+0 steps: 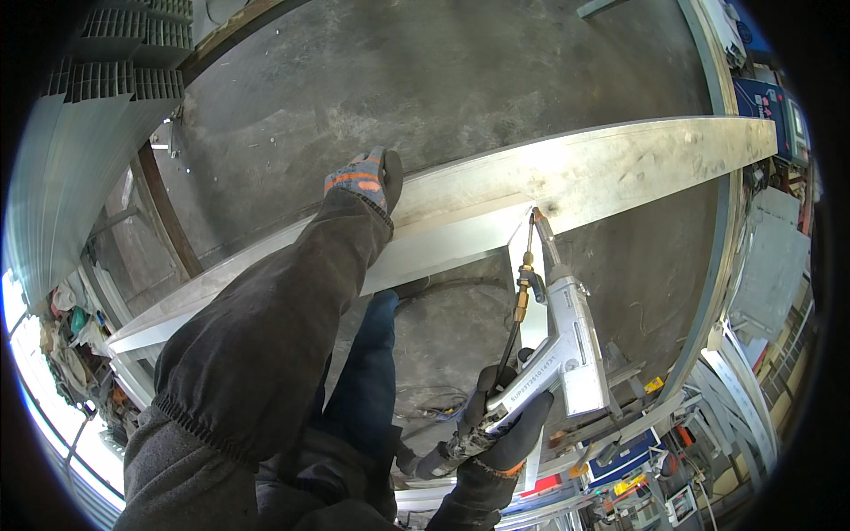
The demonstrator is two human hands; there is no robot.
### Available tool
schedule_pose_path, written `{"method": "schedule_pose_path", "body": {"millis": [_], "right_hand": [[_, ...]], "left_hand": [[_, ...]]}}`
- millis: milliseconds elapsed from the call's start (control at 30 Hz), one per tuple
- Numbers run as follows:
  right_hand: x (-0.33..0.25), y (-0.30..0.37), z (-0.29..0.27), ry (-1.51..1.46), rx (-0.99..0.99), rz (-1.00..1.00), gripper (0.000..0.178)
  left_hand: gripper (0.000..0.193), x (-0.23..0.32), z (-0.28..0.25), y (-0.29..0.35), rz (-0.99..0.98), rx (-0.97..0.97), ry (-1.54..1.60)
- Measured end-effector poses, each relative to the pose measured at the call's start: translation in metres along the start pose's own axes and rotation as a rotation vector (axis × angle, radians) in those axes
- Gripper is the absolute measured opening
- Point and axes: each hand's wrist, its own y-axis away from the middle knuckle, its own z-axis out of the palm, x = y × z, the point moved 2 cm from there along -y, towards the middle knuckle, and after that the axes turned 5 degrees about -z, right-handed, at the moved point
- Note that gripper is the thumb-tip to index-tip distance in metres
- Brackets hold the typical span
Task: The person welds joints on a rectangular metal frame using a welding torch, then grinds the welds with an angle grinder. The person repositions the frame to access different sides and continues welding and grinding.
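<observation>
A long pale metal beam (655, 159) runs slantwise across the view from lower left to upper right. My left hand (365, 180), in a grey and orange glove with dark patches, is closed on the beam's far edge; its fingertips are partly hidden. A handheld welding gun (575, 341), white and grey with a brass-fitted wire feed tube (522, 296), is gripped in my gloved right hand (500, 425). Its copper-coloured nozzle points at the beam where a second metal piece (529, 327) meets it; whether the tip touches, I cannot tell.
Stacked metal profiles (115, 106) stand at the upper left. A metal frame rail (728, 230) passes under the beam's right end, near a blue machine (770, 111) with a panel. Tools and offcuts (646, 478) crowd the lower right. Concrete floor (443, 80) lies beyond the beam.
</observation>
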Motion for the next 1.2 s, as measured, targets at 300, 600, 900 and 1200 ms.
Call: {"method": "schedule_pose_path", "body": {"millis": [300, 600, 900, 1200], "right_hand": [[0.000, -0.001, 0.003, 0.011, 0.024, 0.002, 0.067], [-0.005, 0.000, 0.007, 0.088, -0.042, -0.005, 0.071], [-0.005, 0.007, 0.007, 0.106, -0.011, 0.014, 0.057], [0.002, 0.014, 0.001, 0.117, 0.148, 0.027, 0.075]], "left_hand": [[0.027, 0.003, -0.001, 0.005, 0.011, 0.092, 0.105], [0.025, 0.002, -0.003, 0.009, 0.024, 0.124, 0.083], [0.023, 0.004, -0.002, 0.004, -0.015, 0.063, 0.073], [0.051, 0.006, -0.014, 0.007, -0.056, -0.096, 0.010]]}}
